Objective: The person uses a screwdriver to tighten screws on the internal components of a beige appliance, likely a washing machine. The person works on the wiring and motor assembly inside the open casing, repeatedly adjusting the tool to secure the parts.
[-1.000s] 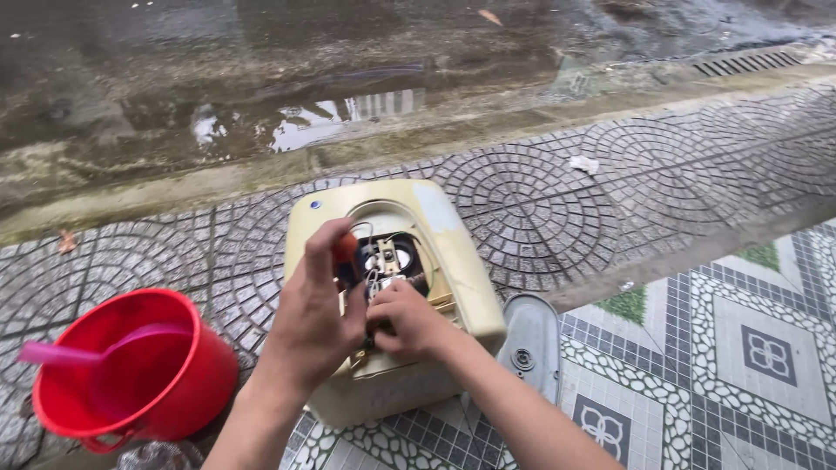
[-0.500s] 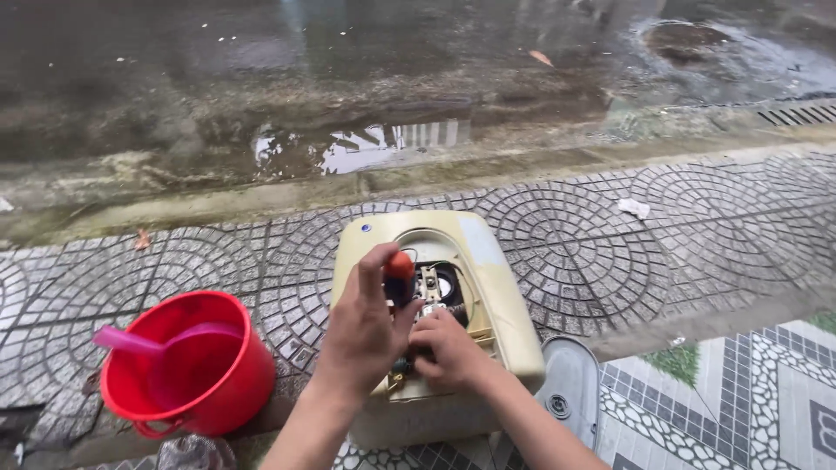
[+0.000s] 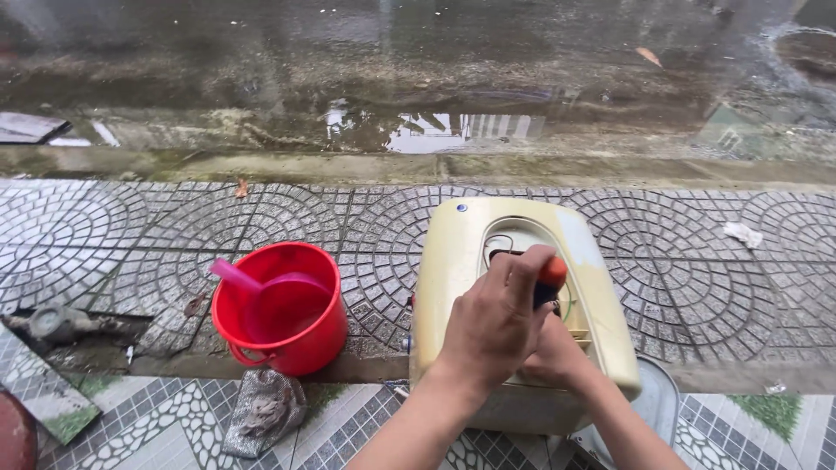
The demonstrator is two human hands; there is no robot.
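Nearest the camera, 2 bare forearms rise from the bottom edge and meet over a cream-coloured, box-shaped appliance casing [image 3: 453, 287] that lies flat on the patterned paving, its oval opening turned upward. The left hand [image 3: 492, 326] is clenched around a screwdriver with an orange-and-dark handle [image 3: 550, 280], the orange end poking out between thumb and fingers just above the casing's opening; the shaft is hidden behind the hand. The right hand [image 3: 553, 357] sits directly under and behind the left one, pressed against the casing's top face near the opening, but the left hand covers its fingers, so I cannot tell whether it grips anything. Inside the opening some dark wiring [image 3: 498, 248] shows along the upper-left rim. Tucked against the casing's near right corner lies a grey rounded cover [image 3: 657, 405], partly hidden by the right forearm. To the left of the casing, close but not touching, stands a red plastic bucket [image 3: 300, 344] with a pink-handled scoop [image 3: 252, 292] resting inside it. Just in front of the bucket, left of the casing's near edge, a crumpled grey rag [image 3: 264, 409] lies on the tiles. Further left of the casing a broken gap in the paving holds rubble [image 3: 57, 324]. Beyond the casing, a white scrap [image 3: 743, 233] lies on the paving to its right, then a low kerb [image 3: 348, 167], and past it a wet road with a puddle [image 3: 435, 130].
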